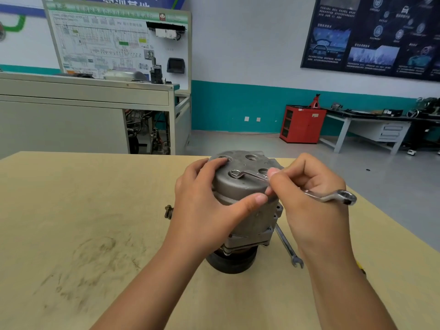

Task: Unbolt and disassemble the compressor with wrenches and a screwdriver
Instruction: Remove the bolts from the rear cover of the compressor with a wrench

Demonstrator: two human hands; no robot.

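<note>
A grey metal compressor [240, 184] stands upright on its black pulley in the middle of the wooden table [83, 234]. My left hand [209, 206] wraps around its upper body, thumb across the front, fingers on the top cover. My right hand [309, 198] grips the shank of a double-ended ring wrench [333, 196]. The wrench's far ring sits on a bolt on the compressor's top cover. Its other ring sticks out to the right of my hand.
A second, open-ended wrench [288, 246] lies on the table right of the compressor, partly under my right wrist. A loose bolt [168, 211] lies left of the compressor. Beyond the table stand a grey cabinet [83, 115], a red cabinet [302, 125] and a workbench [371, 127].
</note>
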